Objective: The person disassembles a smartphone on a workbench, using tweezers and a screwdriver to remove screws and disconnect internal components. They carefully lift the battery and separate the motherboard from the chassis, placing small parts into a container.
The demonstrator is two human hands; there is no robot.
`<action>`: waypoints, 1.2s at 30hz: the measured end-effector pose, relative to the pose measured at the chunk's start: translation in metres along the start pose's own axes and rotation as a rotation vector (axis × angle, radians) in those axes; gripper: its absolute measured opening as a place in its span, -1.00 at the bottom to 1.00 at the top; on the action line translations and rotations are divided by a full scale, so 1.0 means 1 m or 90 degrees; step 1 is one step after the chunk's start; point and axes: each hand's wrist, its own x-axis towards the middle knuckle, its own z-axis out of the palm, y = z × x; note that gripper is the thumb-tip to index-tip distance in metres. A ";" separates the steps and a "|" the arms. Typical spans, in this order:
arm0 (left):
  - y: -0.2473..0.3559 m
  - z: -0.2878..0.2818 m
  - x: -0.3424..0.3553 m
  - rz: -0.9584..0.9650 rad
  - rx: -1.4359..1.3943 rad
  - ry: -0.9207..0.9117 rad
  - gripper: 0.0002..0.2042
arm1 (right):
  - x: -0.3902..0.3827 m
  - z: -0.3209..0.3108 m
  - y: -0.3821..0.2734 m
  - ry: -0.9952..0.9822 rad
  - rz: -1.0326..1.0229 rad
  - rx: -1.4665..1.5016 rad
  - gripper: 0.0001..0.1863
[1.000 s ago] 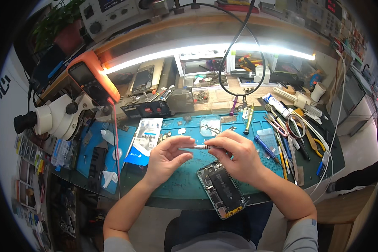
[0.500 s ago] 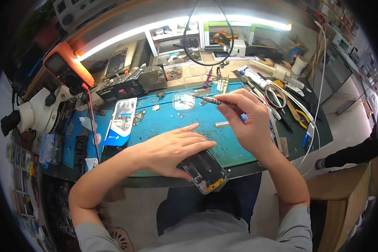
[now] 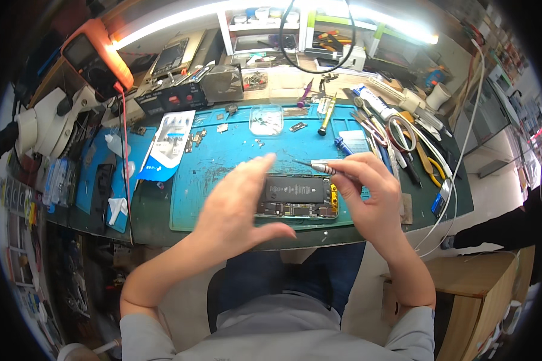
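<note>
While the opened phone (image 3: pixel 295 194) lies lengthwise left to right, left hand (image 3: pixel 230 204), spread, hides its left end; right hand (image 3: pixel 372 191) pinches a screwdriver (image 3: pixel 324 168) by its right end.

From my end I've got an orange multimeter (image 3: pixel 95 63) upper left; white microscope (image 3: pixel 47 120) below it; strip light (image 3: pixel 168 26) glaring up top.

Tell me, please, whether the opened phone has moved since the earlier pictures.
Yes: against the blue mat, the opened phone has shifted farther in from the mat's near edge, and turned from slanted to nearly sideways.
</note>
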 end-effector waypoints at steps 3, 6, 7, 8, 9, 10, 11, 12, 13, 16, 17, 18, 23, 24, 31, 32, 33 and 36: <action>-0.023 -0.022 -0.040 -0.209 -0.105 0.003 -0.29 | -0.001 0.011 0.004 -0.034 -0.012 0.019 -0.79; -0.032 -0.026 -0.056 -0.178 -0.050 -0.039 -0.48 | 0.010 0.025 -0.001 -0.094 -0.006 0.028 -0.80; -0.033 -0.027 -0.057 -0.121 -0.005 -0.054 -0.52 | 0.017 0.029 -0.002 -0.118 -0.011 0.022 -0.81; -0.030 -0.028 -0.054 -0.065 0.049 -0.066 -0.49 | 0.022 0.034 -0.002 -0.142 -0.016 0.015 -0.81; -0.025 -0.028 -0.047 -0.006 0.101 -0.077 -0.46 | 0.025 0.039 -0.003 -0.153 -0.011 0.025 -0.82; -0.024 -0.026 -0.042 0.053 0.153 -0.089 -0.44 | 0.027 0.042 -0.003 -0.163 -0.012 0.021 -0.82; -0.025 -0.020 -0.044 0.071 0.187 -0.084 -0.36 | 0.029 0.046 -0.004 -0.174 -0.013 0.017 -0.82; -0.024 -0.020 -0.044 0.074 0.195 -0.091 -0.36 | 0.030 0.047 -0.004 -0.181 -0.014 0.016 -0.82; -0.023 -0.021 -0.044 0.076 0.203 -0.098 -0.35 | 0.031 0.047 -0.004 -0.188 -0.019 0.015 -0.82; -0.024 -0.019 -0.046 0.078 0.210 -0.107 -0.34 | 0.032 0.048 0.001 -0.202 -0.044 0.003 -0.80; -0.024 -0.020 -0.046 0.073 0.204 -0.113 -0.34 | 0.032 0.048 0.002 -0.211 -0.026 -0.002 -0.78; -0.024 -0.021 -0.045 0.069 0.200 -0.120 -0.34 | 0.032 0.048 0.003 -0.215 -0.026 0.002 -0.78; -0.025 -0.022 -0.043 0.050 0.169 -0.123 -0.37 | 0.034 0.045 0.006 -0.229 -0.048 -0.003 -0.76; -0.023 -0.022 -0.042 0.056 0.185 -0.129 -0.37 | 0.034 0.045 0.007 -0.229 -0.062 -0.007 -0.75; -0.012 -0.021 -0.039 0.088 0.229 -0.151 -0.38 | 0.031 0.044 0.011 -0.248 -0.099 -0.009 -0.72; -0.012 -0.020 -0.039 0.083 0.223 -0.149 -0.38 | 0.030 0.044 0.012 -0.253 -0.104 -0.009 -0.72; -0.011 -0.020 -0.039 0.080 0.218 -0.148 -0.38 | 0.029 0.045 0.013 -0.252 -0.101 -0.009 -0.73; -0.012 -0.020 -0.038 0.076 0.202 -0.154 -0.40 | 0.027 0.045 0.012 -0.255 -0.087 -0.008 -0.73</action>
